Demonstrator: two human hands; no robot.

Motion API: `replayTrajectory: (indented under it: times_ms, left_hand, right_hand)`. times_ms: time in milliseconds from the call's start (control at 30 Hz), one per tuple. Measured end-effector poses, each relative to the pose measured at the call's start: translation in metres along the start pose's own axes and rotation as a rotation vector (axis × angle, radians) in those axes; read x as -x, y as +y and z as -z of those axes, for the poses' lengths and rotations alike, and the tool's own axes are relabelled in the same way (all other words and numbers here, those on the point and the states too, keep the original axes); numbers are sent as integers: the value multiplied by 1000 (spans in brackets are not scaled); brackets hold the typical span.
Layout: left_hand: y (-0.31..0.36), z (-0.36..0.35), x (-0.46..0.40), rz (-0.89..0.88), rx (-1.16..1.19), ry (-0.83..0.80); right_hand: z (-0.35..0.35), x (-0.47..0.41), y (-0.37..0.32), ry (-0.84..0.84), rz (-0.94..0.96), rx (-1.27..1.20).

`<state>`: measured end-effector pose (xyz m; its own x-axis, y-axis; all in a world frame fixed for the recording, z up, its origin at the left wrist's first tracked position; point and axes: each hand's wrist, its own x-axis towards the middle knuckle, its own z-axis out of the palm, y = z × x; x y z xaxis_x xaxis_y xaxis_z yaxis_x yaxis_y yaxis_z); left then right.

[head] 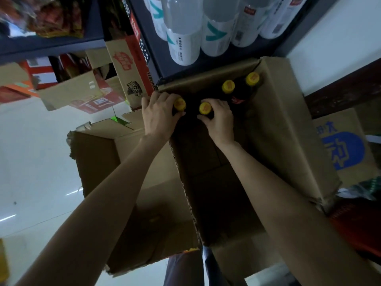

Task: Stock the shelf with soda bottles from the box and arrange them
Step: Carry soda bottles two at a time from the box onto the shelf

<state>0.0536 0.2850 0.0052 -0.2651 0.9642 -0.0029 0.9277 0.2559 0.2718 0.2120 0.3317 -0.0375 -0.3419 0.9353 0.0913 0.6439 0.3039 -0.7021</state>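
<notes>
Both hands are down inside the big brown box (288, 129). The left hand (159, 114) curls around the neck of a dark soda bottle with a yellow cap (179, 104). The right hand (218, 118) curls around the neck of the next bottle, just under its yellow cap (205, 108). So each hand holds one bottle by the top.

Two more bottles stand at the far end of the box. You can see their yellow caps, one near the middle (228, 86) and one near the corner (252, 78). The rest of the box looks dark and bare at the bottom.

Above the box is the shelf (156, 58), where clear bottles with white labels (183, 46) stand in rows. Other cardboard boxes (127, 65) sit on the floor to the left.

These soda bottles look full (the drink inside is dark), so they are probably heavy for their size. The plastic is likely smooth and a bit slippery. The neck is thin and easy to grab, and the cap's edge should stop the fingers from sliding off. For setting one down on the shelf, holding it around the fat middle may feel safer. A dropped bottle could fizz up or burst, so a firm hold matters.
</notes>
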Motion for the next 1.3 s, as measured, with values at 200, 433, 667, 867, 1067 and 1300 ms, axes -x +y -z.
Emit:
replayTrajectory:
  times_ms: [200,433,667,867,1067,1300]
  left_hand:
    - [6,34,37,-179,185,103]
    - [56,116,89,-360,677,1]
    - [128,136,143,-450,1007,-291]
    - [189,144,195,-739,974,-489]
    - [239,150,283,-1050,869,-621]
    - [255,155,438,-1309,771,-727]
  right_hand:
    - [49,40,-25,164,-42,-103]
    - [143,121,-92,291,-135,-334]
    - [214,228,-120,617,-447,-303]
    - [249,335,-148,912,-623,-174]
    - [245,460,-174,1100,-873,-136]
    - [218,624,-229,1258,-1022,-41]
